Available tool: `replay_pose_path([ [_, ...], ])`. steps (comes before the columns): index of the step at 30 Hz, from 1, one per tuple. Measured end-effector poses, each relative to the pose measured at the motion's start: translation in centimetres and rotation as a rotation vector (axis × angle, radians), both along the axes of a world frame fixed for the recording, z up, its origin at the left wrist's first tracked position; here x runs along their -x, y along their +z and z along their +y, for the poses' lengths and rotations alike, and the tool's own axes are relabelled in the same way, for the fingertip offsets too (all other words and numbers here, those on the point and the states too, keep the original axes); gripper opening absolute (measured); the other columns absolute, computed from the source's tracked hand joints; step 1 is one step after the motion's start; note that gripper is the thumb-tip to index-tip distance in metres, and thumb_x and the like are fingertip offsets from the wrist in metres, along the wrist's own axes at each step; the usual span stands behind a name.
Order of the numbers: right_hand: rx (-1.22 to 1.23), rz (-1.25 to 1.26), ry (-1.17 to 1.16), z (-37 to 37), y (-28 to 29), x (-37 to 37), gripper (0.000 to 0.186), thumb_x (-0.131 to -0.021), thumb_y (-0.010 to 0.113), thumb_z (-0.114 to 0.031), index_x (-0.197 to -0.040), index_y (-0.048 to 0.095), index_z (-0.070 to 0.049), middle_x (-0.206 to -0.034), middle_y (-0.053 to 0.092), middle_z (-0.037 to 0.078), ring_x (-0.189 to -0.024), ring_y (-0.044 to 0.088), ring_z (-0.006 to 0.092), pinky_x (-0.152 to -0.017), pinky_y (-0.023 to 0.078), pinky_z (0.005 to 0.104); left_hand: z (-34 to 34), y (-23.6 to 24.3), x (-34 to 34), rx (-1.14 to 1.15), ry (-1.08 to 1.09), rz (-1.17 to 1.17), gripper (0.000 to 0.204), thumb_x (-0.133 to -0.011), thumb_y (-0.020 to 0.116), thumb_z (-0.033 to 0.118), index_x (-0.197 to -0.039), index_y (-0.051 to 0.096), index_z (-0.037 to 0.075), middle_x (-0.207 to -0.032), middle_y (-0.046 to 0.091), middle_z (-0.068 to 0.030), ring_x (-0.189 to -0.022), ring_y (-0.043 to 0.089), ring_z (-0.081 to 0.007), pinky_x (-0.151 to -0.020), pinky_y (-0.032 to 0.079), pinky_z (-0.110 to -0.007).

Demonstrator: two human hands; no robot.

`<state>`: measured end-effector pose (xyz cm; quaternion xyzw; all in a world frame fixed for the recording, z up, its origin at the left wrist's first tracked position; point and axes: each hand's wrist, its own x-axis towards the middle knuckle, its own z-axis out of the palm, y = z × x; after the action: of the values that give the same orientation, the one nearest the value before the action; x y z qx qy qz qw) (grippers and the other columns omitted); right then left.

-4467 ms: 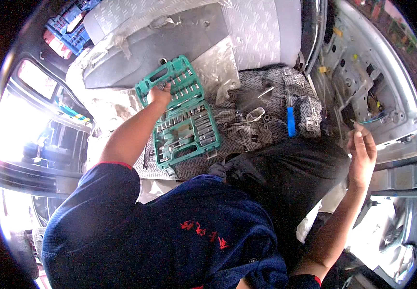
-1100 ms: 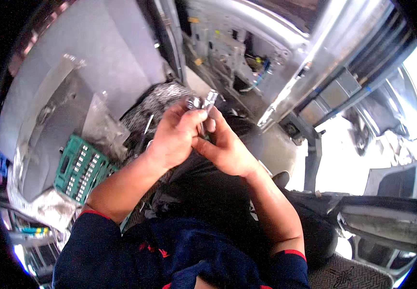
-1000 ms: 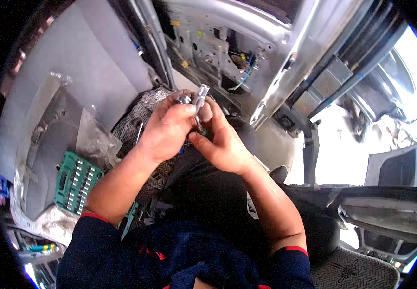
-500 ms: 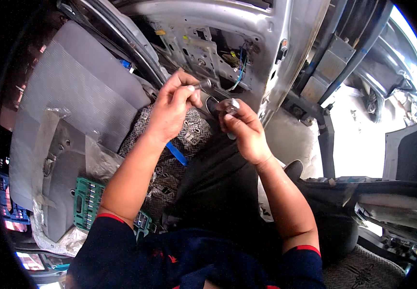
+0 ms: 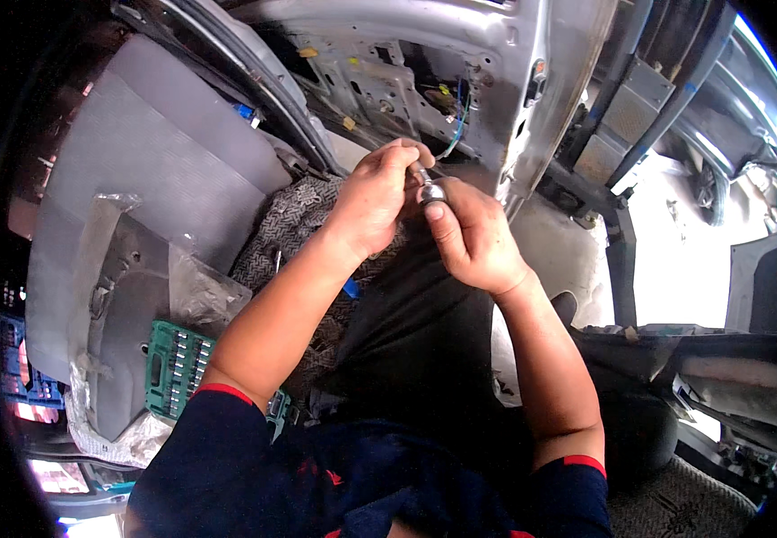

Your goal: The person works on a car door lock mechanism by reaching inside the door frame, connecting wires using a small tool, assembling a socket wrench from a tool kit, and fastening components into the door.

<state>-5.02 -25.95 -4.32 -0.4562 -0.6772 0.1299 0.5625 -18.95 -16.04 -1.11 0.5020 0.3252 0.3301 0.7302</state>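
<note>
In front of the door, my left hand (image 5: 366,204) pinches a small metal socket (image 5: 420,170) between thumb and fingers. My right hand (image 5: 480,235) is closed around a ratchet wrench, with its round chrome head (image 5: 431,193) showing above the thumb. Socket and ratchet head meet between the two hands; whether they are locked together I cannot tell. Most of the ratchet's handle is hidden by my right hand. Beyond the hands stands a silver car door (image 5: 505,99), its inner metal bare and its wires (image 5: 462,117) exposed.
A green socket set case (image 5: 162,368) lies open at the left, partly behind my left arm. Above it is a grey door trim panel (image 5: 173,143) with torn plastic film. A blue strip-like tool (image 5: 351,288) rests on the patterned floor mat (image 5: 272,229). A lift post (image 5: 626,108) rises at the right.
My hands have come together: the left moved right with the socket, up against the ratchet head in my right hand. The view has shifted slightly.
</note>
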Motion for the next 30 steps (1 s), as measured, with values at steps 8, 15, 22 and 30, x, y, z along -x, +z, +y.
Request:
replay_pose_path([
  [8, -0.012, -0.21, -0.022, -0.2, 0.1, -0.3, 0.02, -0.09, 0.067, -0.019, -0.097, 0.058, -0.003, -0.086, 0.062, 0.018, -0.081, 0.062, 0.042, -0.071, 0.051, 0.0488, 0.1, 2.3, 1.1, -0.418, -0.201, 0.188, 0.021, -0.103, 0.051, 0.017, -0.091, 0.064, 0.006, -0.072, 0.055, 0.0047, -0.064, 0.049, -0.0041, -0.058, 0.042, -0.023],
  [15, 0.075, -0.166, 0.069, 0.0, -0.5, -0.3, 0.021, -0.095, 0.065, -0.023, -0.1, 0.059, -0.003, -0.086, 0.063, 0.018, -0.078, 0.063, 0.0377, -0.07, 0.052, 0.0458, 0.5, 0.7, 1.4, -0.392, -0.203, 0.217, 0.022, -0.103, 0.049, 0.019, -0.091, 0.062, 0.006, -0.075, 0.055, 0.004, -0.065, 0.048, -0.0042, -0.06, 0.041, -0.022],
  [22, 0.529, 0.411, 0.301, 0.7, -2.6, 2.1, 0.029, -0.107, 0.056, -0.029, -0.109, 0.06, -0.001, -0.085, 0.063, 0.005, -0.076, 0.058, 0.0147, -0.073, 0.051, 0.0324, 2.6, -4.0, 0.6, 0.124, -0.068, -0.234, 0.021, -0.104, 0.046, 0.024, -0.095, 0.056, 0.008, -0.074, 0.045, 0.003, -0.067, 0.043, -0.0089, -0.063, 0.038, -0.025],
  [30, 0.776, 0.234, 0.19, 0.7, -2.3, -3.8, 0.025, -0.096, 0.063, -0.02, -0.108, 0.067, 0.002, -0.078, 0.067, 0.005, -0.072, 0.062, 0.0129, -0.066, 0.052, 0.0324, 7.1, -11.1, -0.9, 0.54, -0.289, -0.373, 0.027, -0.104, 0.048, 0.029, -0.117, 0.06, 0.009, -0.076, 0.051, 0.0022, -0.071, 0.05, -0.0147, -0.067, 0.046, -0.032],
])
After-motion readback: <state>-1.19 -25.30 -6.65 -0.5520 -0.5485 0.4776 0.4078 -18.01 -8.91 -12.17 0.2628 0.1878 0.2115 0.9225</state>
